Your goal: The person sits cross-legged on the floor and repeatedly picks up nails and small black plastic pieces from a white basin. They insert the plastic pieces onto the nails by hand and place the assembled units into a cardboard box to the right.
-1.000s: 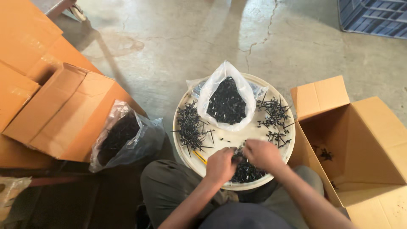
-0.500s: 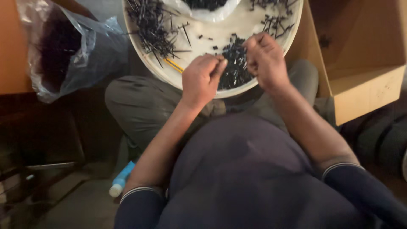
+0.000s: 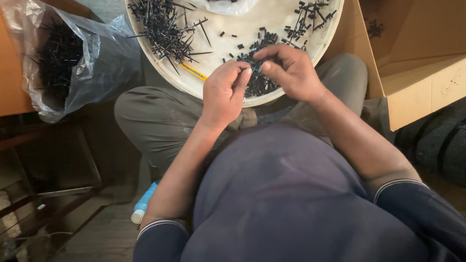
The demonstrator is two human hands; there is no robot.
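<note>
Cardboard box (image 3: 417, 53): placed at the right, open, its corner just beside the tray. Plastic bag (image 3: 68, 53): set at the left, filled with black pins, well apart from the hands. Round white tray (image 3: 228, 29): rested on the lap, its near rim passed under both hands; bare space was left at its centre. Left hand (image 3: 224, 92) and right hand (image 3: 290, 70): held together over the near rim, fingertips pinched narrowly on small black pieces (image 3: 257, 80) heaped there. Blue tube (image 3: 144, 201): laid on the floor.
</note>
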